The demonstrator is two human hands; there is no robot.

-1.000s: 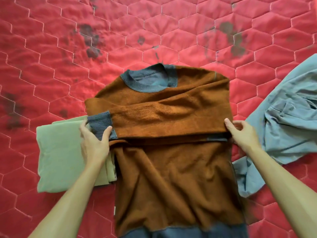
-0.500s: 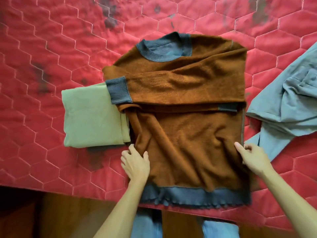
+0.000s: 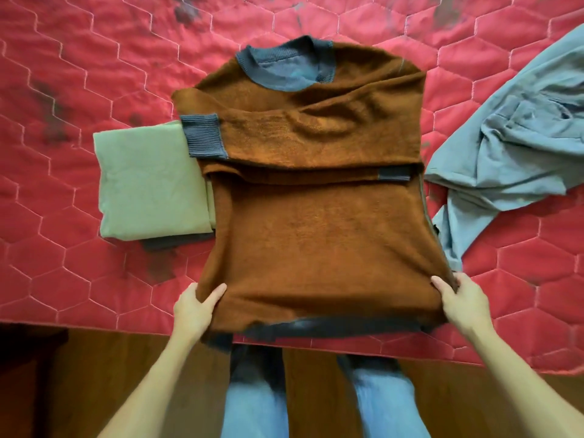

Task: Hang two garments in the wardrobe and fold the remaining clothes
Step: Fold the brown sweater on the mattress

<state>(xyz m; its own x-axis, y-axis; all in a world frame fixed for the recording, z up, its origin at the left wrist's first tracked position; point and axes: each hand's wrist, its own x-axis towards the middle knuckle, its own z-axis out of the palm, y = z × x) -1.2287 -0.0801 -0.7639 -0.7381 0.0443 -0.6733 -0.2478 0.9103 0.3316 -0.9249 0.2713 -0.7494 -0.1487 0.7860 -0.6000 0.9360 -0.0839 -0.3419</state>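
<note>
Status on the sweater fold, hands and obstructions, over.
Both on brown sweater lower corners, left hand and right hand gripping. Sleeves folded across. Under one cuff, green folded garment; blue garment against right edge.

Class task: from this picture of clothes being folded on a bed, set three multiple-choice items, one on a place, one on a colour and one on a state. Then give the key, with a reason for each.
1. Where is the folded green cloth?
A. Beside the sweater, on its left
B. On top of the sweater's neck opening
C. On the floor

2. What colour is the sweater's collar?
A. White
B. Dark blue-grey
C. Yellow

3. What are the left hand and right hand doing?
A. Lying flat, holding nothing
B. Each gripping a lower corner of the sweater
C. Holding a hanger

Key:
1 A: the cloth lies at the sweater's left edge, and the cuff overlaps it.
2 B: the ribbed collar matches the cuff.
3 B: the thumbs are on top of the cloth and the fingers are curled under it.
</note>
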